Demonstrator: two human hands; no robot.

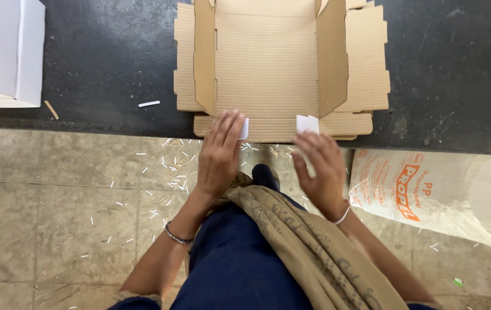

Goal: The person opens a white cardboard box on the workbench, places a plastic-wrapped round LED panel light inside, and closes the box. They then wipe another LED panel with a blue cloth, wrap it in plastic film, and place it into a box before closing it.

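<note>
A brown corrugated cardboard box blank (265, 63) lies on a black table (102, 63), its two side walls folded up and its near flap at the table's front edge. My left hand (218, 152) rests flat, fingers together, on the near flap's left part, touching a small white tab (244, 128). My right hand (320, 169) is under the flap's right part, its fingers pinching a second white tab (307, 123). A metal bangle sits on my left wrist and a white band on my right.
A white folded box (6, 51) stands at the table's far left. A white strip (148, 104) and a small stick lie on the table. Below, a stone floor littered with paper slivers (159, 166); a printed plastic sack (435, 195) lies at the right.
</note>
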